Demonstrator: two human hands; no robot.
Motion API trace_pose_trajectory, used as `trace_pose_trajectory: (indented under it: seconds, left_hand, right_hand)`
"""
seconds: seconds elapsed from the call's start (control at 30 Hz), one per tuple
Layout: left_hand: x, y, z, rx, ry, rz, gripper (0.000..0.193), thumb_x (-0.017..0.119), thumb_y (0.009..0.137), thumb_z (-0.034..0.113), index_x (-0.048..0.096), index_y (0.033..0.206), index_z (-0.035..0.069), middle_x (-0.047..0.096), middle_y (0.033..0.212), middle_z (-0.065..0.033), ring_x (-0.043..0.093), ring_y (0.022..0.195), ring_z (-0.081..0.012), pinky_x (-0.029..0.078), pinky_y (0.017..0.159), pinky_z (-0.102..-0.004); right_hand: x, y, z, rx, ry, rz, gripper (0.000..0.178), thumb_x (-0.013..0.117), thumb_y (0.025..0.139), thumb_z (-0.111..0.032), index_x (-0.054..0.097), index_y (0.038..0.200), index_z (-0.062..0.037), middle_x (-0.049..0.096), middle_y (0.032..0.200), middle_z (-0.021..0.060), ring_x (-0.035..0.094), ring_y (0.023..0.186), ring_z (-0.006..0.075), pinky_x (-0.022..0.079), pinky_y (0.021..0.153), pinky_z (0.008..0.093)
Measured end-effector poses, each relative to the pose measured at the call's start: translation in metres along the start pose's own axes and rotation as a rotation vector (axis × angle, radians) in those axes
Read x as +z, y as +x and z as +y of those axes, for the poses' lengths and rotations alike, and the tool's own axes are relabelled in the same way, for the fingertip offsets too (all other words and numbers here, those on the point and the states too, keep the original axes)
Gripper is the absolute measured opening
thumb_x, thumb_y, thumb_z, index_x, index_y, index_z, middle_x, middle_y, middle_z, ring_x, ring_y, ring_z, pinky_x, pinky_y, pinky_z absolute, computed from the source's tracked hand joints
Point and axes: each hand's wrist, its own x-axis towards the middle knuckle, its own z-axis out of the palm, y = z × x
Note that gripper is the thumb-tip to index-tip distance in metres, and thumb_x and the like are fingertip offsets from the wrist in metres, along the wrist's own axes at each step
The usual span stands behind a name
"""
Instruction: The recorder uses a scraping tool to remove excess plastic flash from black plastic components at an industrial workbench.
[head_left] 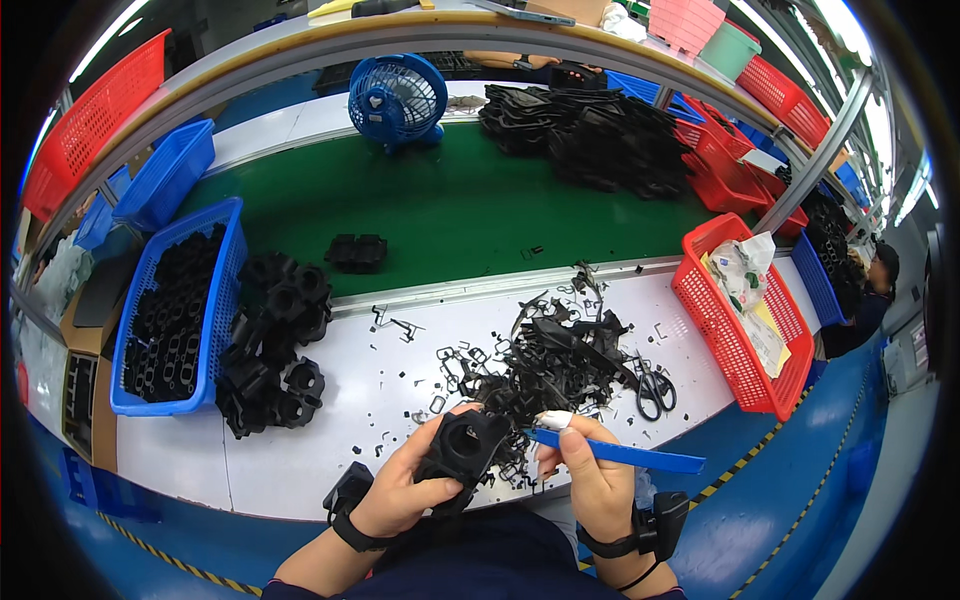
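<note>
My left hand is wrapped round a black moulded part with a round opening in it, held just above the table's near edge. In my right hand is a slim blue knife-like tool, pinched between thumb and fingers. Its handle sticks out to the right, and its other end points at the black part; whether the two touch I cannot tell. White wrapping covers one fingertip of this hand. Just beyond both hands lies a heap of black scraps, with black-handled scissors at its right side.
Several similar black parts are piled at the left, beside a full blue basket. A red basket with papers stands at the right. Farther back are a green belt, a blue fan and stacked dark pieces.
</note>
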Motion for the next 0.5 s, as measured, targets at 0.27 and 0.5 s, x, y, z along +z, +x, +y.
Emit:
trace_pose_trajectory:
  seconds: [0.27,0.5]
  left_hand:
    - [-0.002,-0.005,0.001,0.049,0.147,-0.049,0.072,0.065,0.076,0.015,0.033,0.139,0.001,0.046,0.132,-0.0113,0.044,0.121,-0.0181,0.029,0.104,-0.0325]
    - [-0.002,-0.006,0.003,0.053,0.222,-0.088,0.069,0.063,0.077,0.006,0.033,0.138,0.001,0.044,0.135,-0.0108,0.043,0.123,-0.0181,0.03,0.104,-0.0324]
  right_hand:
    - [0.017,-0.003,-0.007,-0.309,-0.51,0.083,0.012,0.065,0.082,-0.005,0.063,0.091,0.0032,0.065,0.076,0.0115,0.062,0.061,0.0168,0.047,0.055,0.0248]
    - [0.019,0.0,-0.006,-0.338,-0.561,0.09,0.011,0.065,0.081,-0.006,0.062,0.089,0.0023,0.064,0.074,0.0125,0.061,0.06,0.0208,0.047,0.055,0.0274]
